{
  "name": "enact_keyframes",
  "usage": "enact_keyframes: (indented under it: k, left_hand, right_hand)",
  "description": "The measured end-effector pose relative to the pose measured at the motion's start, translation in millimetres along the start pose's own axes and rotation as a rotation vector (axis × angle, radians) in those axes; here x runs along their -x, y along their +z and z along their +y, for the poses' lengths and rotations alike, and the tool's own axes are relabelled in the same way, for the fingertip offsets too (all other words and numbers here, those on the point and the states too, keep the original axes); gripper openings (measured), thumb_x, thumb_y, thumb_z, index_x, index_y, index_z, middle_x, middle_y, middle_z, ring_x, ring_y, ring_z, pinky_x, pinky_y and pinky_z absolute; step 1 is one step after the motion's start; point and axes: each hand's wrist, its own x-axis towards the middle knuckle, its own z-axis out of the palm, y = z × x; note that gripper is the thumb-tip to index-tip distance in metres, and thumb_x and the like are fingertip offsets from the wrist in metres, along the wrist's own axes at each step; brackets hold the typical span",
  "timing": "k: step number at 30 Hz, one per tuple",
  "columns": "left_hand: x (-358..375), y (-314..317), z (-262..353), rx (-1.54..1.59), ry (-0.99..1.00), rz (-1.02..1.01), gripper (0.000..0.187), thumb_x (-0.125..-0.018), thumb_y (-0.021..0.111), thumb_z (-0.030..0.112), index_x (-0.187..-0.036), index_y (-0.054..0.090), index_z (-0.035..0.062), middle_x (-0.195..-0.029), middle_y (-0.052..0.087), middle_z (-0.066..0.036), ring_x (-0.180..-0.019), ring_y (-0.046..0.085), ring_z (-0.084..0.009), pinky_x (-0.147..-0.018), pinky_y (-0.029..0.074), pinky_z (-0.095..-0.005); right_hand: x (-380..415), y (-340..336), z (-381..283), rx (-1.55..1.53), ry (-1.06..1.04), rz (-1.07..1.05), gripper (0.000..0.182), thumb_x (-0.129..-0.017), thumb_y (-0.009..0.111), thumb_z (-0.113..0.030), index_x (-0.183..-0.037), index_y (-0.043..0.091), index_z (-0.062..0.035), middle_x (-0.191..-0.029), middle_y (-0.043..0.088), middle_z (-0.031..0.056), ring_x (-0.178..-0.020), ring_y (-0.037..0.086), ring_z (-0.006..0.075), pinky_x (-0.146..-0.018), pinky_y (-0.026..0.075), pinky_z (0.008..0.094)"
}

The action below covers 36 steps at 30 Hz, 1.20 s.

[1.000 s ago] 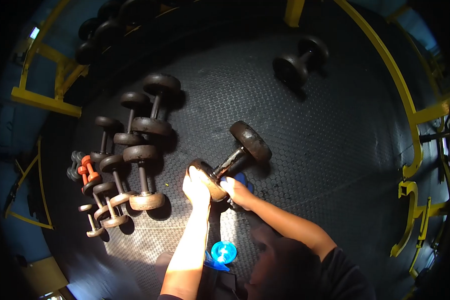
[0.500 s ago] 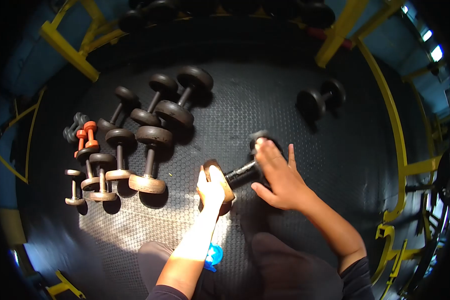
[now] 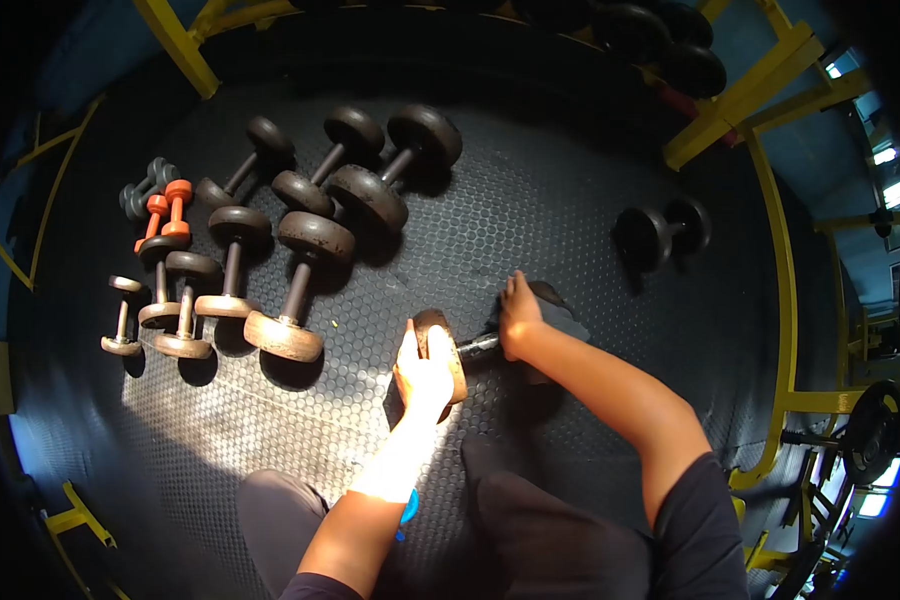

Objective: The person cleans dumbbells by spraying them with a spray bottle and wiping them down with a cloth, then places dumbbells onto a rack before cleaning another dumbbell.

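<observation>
A: State the position and appearance of the handled dumbbell (image 3: 479, 347)

B: Position: just below and slightly right of the centre of the frame, over the dark studded floor (image 3: 370, 290). The near head (image 3: 458, 372) is a thick round disc, brown to tan, worn at the surface and partly in sunlight. The handle is black and glossy, with pale glints. The far head is mostly covered. A grey shape (image 3: 565, 325) shows there; whether it is cloth or part of the head cannot be told

A: State the condition of each grip

B: Left grip (image 3: 425, 378): clamped on the near head, thumb on one side of the disc, fingers on the other. Right grip (image 3: 523, 318): placed at the far end, fingers directed toward the top of the frame. Whether it is closed on that end cannot be told from this angle

A: Identify the holders and their contents

B: Upper right of the frame: a yellow rack (image 3: 735, 100) with dark rack dumbbells (image 3: 635, 35) beside it, partly cut off by the frame edge. The rest stand or lie on the floor: dumbbell rows (image 3: 297, 292) at left and upper left, two small orange dumbbells (image 3: 177, 210) at far left, and a lone dark dumbbell (image 3: 648, 240) at upper right
</observation>
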Motion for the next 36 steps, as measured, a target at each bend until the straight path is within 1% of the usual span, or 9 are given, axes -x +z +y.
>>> enact_keyframes:
  k: [4, 9, 15, 20, 24, 26, 29, 34, 36]
  left_hand:
    - [-5, -2, 1, -0.052, -0.011, -0.016, 0.063, -0.092, 0.06, 0.039, -0.136, 0.049, -0.0039, -0.126, 0.059, -0.029, -0.119, 0.059, -0.0374, -0.102, 0.044, -0.0388]
    - [-6, -4, 11, -0.03, -0.068, -0.034, 0.066, -0.092, 0.061, 0.041, -0.138, 0.047, -0.0043, -0.127, 0.059, -0.028, -0.121, 0.057, -0.0373, -0.104, 0.042, -0.0378]
    - [-18, -1, 14, -0.069, -0.1, -0.061, 0.066, -0.092, 0.058, 0.043, -0.137, 0.049, -0.0042, -0.129, 0.058, -0.027, -0.123, 0.055, -0.0359, -0.105, 0.041, -0.0372]
    - [-29, 2, -4, -0.093, -0.087, -0.1, 0.065, -0.093, 0.057, 0.045, -0.135, 0.051, -0.0031, -0.126, 0.061, -0.025, -0.118, 0.058, -0.0336, -0.102, 0.042, -0.0368]
    - [-17, -3, 16, -0.094, -0.057, -0.096, 0.06, -0.094, 0.056, 0.043, -0.134, 0.054, -0.0008, -0.122, 0.063, -0.024, -0.116, 0.06, -0.033, -0.1, 0.043, -0.0368]
    - [-12, -3, 25, -0.103, -0.04, -0.07, 0.046, -0.096, 0.056, 0.037, -0.124, 0.062, 0.0, -0.109, 0.068, -0.017, -0.1, 0.064, -0.0235, -0.09, 0.047, -0.0336]
    - [-23, 4, -4, -0.085, 0.025, -0.028, 0.044, -0.097, 0.055, 0.036, -0.123, 0.063, 0.0012, -0.106, 0.069, -0.016, -0.097, 0.064, -0.0227, -0.088, 0.048, -0.0334]
    - [-23, 1, -3, -0.079, -0.025, -0.094, 0.056, -0.095, 0.055, 0.042, -0.133, 0.055, 0.001, -0.118, 0.065, -0.022, -0.112, 0.061, -0.0313, -0.098, 0.044, -0.0368]
    - [-20, 1, 1, -0.085, -0.015, -0.059, 0.056, -0.095, 0.055, 0.042, -0.133, 0.054, 0.0011, -0.117, 0.066, -0.022, -0.111, 0.062, -0.0313, -0.097, 0.045, -0.037]
  right_hand:
    - [25, 15, -9, 0.082, 0.09, 0.167, 0.056, -0.097, 0.043, -0.037, -0.145, 0.045, -0.0104, -0.158, 0.027, 0.0143, -0.147, 0.02, 0.0341, -0.119, 0.009, 0.0519]
    - [84, 51, -48, 0.237, 0.269, 0.352, 0.06, -0.098, 0.033, -0.028, -0.146, 0.033, 0.0085, -0.157, 0.025, 0.0206, -0.148, 0.016, 0.0364, -0.121, 0.005, 0.0489]
    - [70, 117, -80, 0.344, 0.147, 0.617, 0.053, -0.095, 0.038, -0.027, -0.136, 0.052, 0.0028, -0.148, 0.04, 0.0213, -0.14, 0.032, 0.0349, -0.119, 0.017, 0.0469]
    - [3, 108, -112, 0.231, 0.059, 0.401, 0.048, -0.097, 0.038, -0.027, -0.132, 0.057, -0.0004, -0.143, 0.049, 0.0123, -0.136, 0.037, 0.0329, -0.115, 0.013, 0.0534]
    - [-10, 100, -121, 0.157, 0.212, 0.403, 0.048, -0.098, 0.039, -0.026, -0.133, 0.056, 0.0025, -0.144, 0.049, 0.0114, -0.137, 0.038, 0.033, -0.116, 0.012, 0.0537]
    - [32, 86, -102, -0.035, 0.096, 0.361, 0.049, -0.096, 0.043, -0.025, -0.132, 0.056, 0.0046, -0.144, 0.048, 0.0169, -0.137, 0.038, 0.033, -0.117, 0.015, 0.0514]
    - [73, 84, -89, -0.099, 0.134, 0.452, 0.049, -0.093, 0.042, -0.022, -0.13, 0.056, 0.0056, -0.144, 0.045, 0.0241, -0.136, 0.04, 0.0358, -0.117, 0.022, 0.0455]
    - [96, 71, -75, -0.355, 0.25, 0.777, 0.047, -0.092, 0.043, -0.016, -0.13, 0.053, 0.0081, -0.141, 0.047, 0.0263, -0.128, 0.05, 0.0346, -0.113, 0.032, 0.0426]
    - [117, 34, -48, -1.112, 0.14, 0.948, 0.051, -0.088, 0.052, -0.013, -0.135, 0.046, 0.0095, -0.142, 0.044, 0.0285, -0.131, 0.046, 0.0376, -0.113, 0.032, 0.0436]
